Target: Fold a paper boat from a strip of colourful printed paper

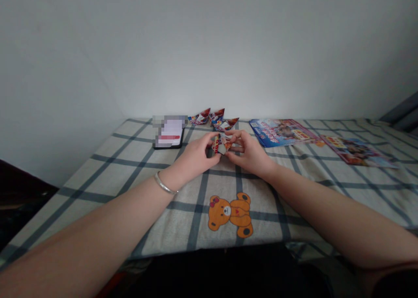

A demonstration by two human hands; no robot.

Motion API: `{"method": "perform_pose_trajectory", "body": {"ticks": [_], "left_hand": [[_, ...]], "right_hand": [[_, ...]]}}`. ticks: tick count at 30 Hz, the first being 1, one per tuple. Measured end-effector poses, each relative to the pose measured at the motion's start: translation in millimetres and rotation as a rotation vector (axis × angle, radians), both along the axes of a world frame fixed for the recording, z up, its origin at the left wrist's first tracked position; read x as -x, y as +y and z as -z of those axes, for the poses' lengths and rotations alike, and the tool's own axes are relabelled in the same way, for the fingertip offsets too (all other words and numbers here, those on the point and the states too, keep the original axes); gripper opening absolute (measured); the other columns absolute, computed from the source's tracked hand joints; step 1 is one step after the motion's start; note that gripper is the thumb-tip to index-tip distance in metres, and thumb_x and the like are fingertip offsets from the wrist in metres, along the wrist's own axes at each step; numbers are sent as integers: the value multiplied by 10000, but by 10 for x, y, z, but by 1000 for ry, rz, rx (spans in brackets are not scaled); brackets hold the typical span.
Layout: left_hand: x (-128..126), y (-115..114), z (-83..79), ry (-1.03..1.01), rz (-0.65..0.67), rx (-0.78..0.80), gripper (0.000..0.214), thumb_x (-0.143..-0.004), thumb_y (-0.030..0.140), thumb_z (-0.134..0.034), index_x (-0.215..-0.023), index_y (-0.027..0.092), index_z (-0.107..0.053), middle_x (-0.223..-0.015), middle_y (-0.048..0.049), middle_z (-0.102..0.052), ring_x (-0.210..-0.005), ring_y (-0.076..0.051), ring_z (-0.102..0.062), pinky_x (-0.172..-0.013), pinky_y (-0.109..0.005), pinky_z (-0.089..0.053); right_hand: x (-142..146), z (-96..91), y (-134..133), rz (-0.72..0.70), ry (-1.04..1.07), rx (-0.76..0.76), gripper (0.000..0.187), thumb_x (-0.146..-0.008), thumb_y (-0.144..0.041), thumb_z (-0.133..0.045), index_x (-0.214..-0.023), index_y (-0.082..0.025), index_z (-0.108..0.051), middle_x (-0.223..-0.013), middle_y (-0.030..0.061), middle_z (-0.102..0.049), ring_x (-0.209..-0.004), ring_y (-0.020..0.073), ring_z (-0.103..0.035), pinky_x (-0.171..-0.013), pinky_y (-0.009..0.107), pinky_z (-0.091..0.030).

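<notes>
Between my two hands is a small piece of folded printed paper (221, 146), coloured red, white and brown. My left hand (201, 152), with a silver bangle on its wrist, pinches the paper's left side between thumb and fingers. On the other side, the fingers and thumb of my right hand (245, 152) are closed on its right edge. Fingertips cover parts of the paper's rim. Just behind my hands stand three folded paper boats (226, 124) in similar printed colours, set close together near the wall.
A phone (170, 132) with a lit, blurred screen lies left of the boats. To the right are a stack of colourful printed leaflets (281, 131) and another leaflet (357, 151). A checked tablecloth (183, 221) with a printed bear (230, 214) covers the table, which meets a wall (209, 49).
</notes>
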State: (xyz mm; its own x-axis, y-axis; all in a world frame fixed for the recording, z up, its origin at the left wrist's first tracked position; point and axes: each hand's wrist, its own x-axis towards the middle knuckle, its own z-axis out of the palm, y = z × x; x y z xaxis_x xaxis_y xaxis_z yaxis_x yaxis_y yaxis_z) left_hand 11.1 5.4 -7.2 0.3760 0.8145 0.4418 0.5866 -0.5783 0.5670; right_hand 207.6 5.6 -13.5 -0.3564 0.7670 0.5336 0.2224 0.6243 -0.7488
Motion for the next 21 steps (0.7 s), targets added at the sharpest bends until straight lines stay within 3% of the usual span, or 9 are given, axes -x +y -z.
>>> {"method": "perform_pose_trajectory", "body": {"ticks": [6,9,16,21], "left_hand": [[10,26,27,-57,52,-15,584,-788,153,-605,-1354,179,-460,-1236,-112,-626,-1110,-239,-622,-994,-421,-501],[28,64,51,-110,79,-32,584,-796,146,-585,-1365,181,-458,-1297,-121,-598,-1166,-238,-599,-1016,-419,-490],[74,174,122,-254,94,55,493,-820,170,-541,-1313,181,-530,-1302,-104,-616,-1155,-213,-614,-1042,-424,-477],[100,146,60,-255,86,87,443,-851,167,-469,-1283,165,-565,-1299,-86,-624,-1190,-201,-593,-1077,-419,-448]], "right_hand": [[-45,-36,-11,217,-254,-143,430,-744,-269,-697,-1124,-212,-505,-1177,114,-598,-1049,242,-617,-867,435,-568],[-83,-68,-9,308,-325,-170,405,-747,-297,-696,-1113,-203,-549,-1119,104,-634,-963,237,-628,-857,438,-546],[-124,-96,27,315,-273,-57,325,-791,-317,-649,-1088,-198,-588,-1090,89,-690,-960,234,-643,-758,378,-523],[-146,-84,77,280,-126,81,251,-818,-299,-590,-1047,-196,-580,-1034,79,-716,-967,219,-669,-720,344,-512]]}}
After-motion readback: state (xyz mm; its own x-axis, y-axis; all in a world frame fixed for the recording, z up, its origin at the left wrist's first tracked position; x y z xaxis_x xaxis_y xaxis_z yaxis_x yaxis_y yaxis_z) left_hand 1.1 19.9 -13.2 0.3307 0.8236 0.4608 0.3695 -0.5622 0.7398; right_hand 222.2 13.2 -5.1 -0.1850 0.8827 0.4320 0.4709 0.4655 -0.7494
